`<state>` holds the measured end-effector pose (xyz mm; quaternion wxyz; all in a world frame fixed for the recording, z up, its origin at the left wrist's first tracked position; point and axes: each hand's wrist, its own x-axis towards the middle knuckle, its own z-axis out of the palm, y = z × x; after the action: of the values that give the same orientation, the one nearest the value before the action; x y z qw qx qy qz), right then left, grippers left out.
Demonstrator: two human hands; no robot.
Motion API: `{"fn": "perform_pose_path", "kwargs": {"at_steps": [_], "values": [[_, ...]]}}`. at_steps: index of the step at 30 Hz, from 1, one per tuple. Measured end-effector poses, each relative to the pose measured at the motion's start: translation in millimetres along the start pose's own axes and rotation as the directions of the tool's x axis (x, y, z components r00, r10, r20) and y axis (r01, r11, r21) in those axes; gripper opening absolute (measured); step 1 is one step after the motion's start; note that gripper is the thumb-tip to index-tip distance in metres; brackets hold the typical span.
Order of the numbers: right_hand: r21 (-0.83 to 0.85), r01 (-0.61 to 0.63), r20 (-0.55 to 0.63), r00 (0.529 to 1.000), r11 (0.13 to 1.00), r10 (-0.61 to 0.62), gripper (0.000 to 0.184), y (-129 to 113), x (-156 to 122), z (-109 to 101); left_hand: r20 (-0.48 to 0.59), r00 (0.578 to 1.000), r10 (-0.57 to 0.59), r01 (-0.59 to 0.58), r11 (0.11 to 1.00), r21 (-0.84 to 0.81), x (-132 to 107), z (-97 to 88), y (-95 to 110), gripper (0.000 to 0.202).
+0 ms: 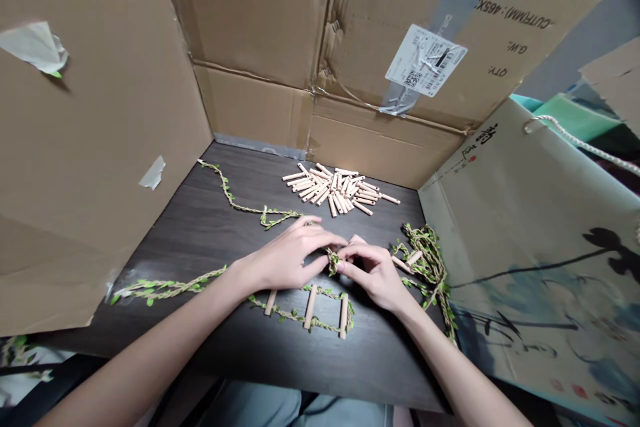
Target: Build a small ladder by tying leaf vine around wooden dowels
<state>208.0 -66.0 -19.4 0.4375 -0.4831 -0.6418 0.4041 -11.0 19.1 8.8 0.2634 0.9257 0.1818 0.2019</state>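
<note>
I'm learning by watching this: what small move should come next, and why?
Perhaps draw the leafy cord snug: it looks bunched in the right hand, with the left hand close enough to help pull.

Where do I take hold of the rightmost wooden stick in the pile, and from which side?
I'd pinch the rightmost stick across its right end, coming in from the right. It's slim, and that end juts out from the pile, while its left end lies close to its neighbours.
</note>
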Motion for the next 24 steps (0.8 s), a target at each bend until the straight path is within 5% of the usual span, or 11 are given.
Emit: {"fn": "perform_pose_path", "kwargs": {"at_steps": [4, 10, 15, 24], "values": [[0.029, -0.041, -0.001, 0.999, 0.999, 0.042, 0.026, 0.4, 0.3, -2.0, 0.061, 0.994, -0.089, 0.095, 0.990, -0.105, 1.3, 5.8, -3.5, 0.034], [0.102, -0.092, 0.015, 0.996, 0.991, 0.091, 0.024, -1.1, 0.7, -3.2, 0.168, 0.971, -0.170, 0.190, 0.976, -0.110, 0.5, -10.7, -13.9, 0.024], [0.154, -0.090, 0.014, 0.996, 0.984, 0.089, 0.022, 0.4, 1.1, -2.5, 0.167, 0.956, -0.242, 0.253, 0.966, -0.047, 1.4, -14.7, -10.9, 0.043], [0.144, -0.103, 0.032, 0.995, 0.984, 0.099, 0.022, 1.7, -0.9, 1.4, 0.197, 0.953, -0.228, 0.227, 0.974, 0.030, -2.0, -24.8, -13.6, 0.041]]}}
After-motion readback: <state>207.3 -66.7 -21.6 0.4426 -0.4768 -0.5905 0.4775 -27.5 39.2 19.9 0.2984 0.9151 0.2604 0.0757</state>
